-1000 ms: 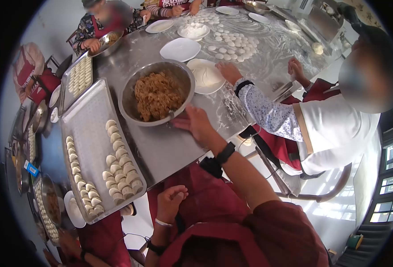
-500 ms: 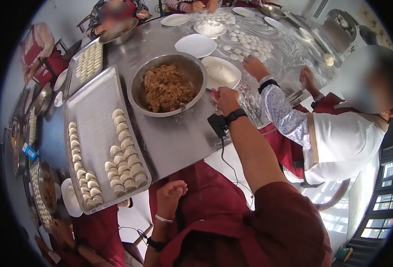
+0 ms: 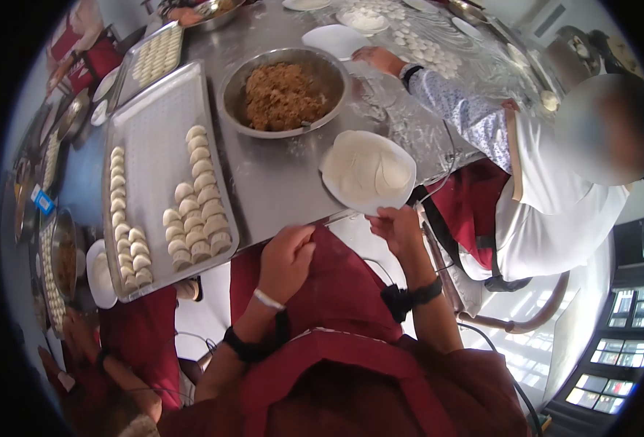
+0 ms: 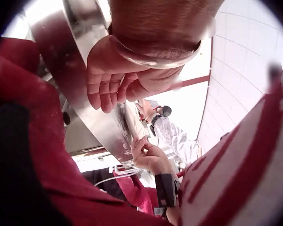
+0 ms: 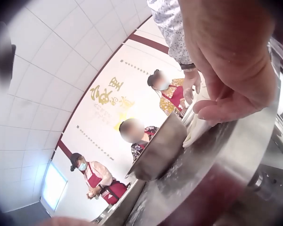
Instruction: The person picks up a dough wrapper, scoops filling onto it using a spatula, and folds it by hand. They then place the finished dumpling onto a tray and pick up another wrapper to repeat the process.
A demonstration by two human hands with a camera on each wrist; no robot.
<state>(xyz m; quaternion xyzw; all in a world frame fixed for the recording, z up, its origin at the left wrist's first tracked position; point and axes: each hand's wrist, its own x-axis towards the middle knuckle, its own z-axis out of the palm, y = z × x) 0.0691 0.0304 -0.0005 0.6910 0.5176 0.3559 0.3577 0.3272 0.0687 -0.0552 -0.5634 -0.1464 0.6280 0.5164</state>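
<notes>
At the table edge my right hand [image 3: 398, 229] pinches the near rim of a white plate [image 3: 330, 162] that bears pale, round, thin dough pieces. In the right wrist view, the thumb and fingers of the right hand [image 5: 236, 80] lie at the plate. My left hand [image 3: 287, 264] hangs by the table's front edge, fingers loosely bent and holding nothing; the left wrist view shows this hand [image 4: 118, 77] too. Beyond them stands a steel bowl [image 3: 232, 109] of brown filling [image 3: 282, 95]. To its left, a metal tray [image 3: 154, 120] carries rows of dumplings [image 3: 209, 193].
A second tray [image 3: 122, 80] of dumplings lies at the far left. An empty white plate [image 3: 333, 40], a plate of flour [image 3: 364, 20] and dough rounds [image 3: 424, 49] are at the back. Another person's arm [image 3: 449, 95] reaches in from the right.
My right hand has gone from the bowl's rim to the white plate, which has come toward the table's front edge. My left hand has risen toward that edge.
</notes>
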